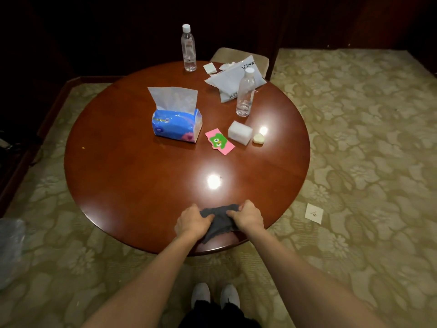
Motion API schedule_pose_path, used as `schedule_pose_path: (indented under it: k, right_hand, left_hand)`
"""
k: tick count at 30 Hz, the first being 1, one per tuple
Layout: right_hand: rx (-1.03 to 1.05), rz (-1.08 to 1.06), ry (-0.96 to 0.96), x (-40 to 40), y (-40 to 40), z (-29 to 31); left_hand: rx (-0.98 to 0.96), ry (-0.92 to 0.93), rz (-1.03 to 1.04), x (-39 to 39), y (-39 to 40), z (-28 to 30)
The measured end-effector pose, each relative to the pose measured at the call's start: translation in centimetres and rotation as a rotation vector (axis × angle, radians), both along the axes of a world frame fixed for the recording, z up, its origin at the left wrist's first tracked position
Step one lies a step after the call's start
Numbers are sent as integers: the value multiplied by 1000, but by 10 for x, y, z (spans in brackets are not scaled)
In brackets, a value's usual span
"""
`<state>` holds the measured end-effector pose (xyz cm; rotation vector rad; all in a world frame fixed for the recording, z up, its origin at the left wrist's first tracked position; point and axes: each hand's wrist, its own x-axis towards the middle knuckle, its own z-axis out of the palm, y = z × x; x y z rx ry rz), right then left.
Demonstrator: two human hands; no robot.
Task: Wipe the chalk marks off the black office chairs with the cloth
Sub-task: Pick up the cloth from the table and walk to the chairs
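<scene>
Your left hand grips the left side of the dark grey cloth, fingers curled into the fabric. Your right hand pinches its right side, thumb and fingers closed on the bunched edge. Cloth sits at 6 o'clock on the round wooden bench, near edge, one corner trailing toward you.

Left to right on the bench: blue tissue pack at about 11 o'clock of centre, a sheet standing out of the top. Water bottle upright at 12 o'clock, far rim. Pink card with a green owl face near centre, flat. White sponge block just beside it at its 2 o'clock. Second water bottle upright at 1 o'clock, touching or overlapping the white plastic pouch; can't tell which. Small pale soap piece just right of the sponge.

Paper scrap on the patterned carpet at 4 o'clock. Your white shoes are below the bench edge.
</scene>
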<state>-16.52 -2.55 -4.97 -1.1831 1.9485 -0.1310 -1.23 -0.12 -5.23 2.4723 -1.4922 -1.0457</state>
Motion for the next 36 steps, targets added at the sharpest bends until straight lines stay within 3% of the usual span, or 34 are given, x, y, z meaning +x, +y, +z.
schedule_pose_path:
  k: [6,11,15,19,24,28,36]
  right_hand:
    - [-166,-197,-205,-8,-1,2]
    - [-277,-394,-429,-25,15,2]
    - [-244,-662,-670,-52,36,14]
    - [-233,-909,-723,-92,64,19]
    - [-288,-1144,-735,-140,119,12]
    - [-335,-1456,-808,-182,171,1]
    - [-704,-2012,-934,-232,266,-8]
  left_hand:
    - [-81,247,68,9,-4,1]
    - [-91,595,142,-2,-14,7]
    - [-33,700,-5,-27,-21,17]
    - [17,778,-251,-72,-27,25]
    - [135,686,-634,-146,-25,29]
    - [213,581,-850,-222,-6,27]
    - [327,439,-1335,-358,60,34]
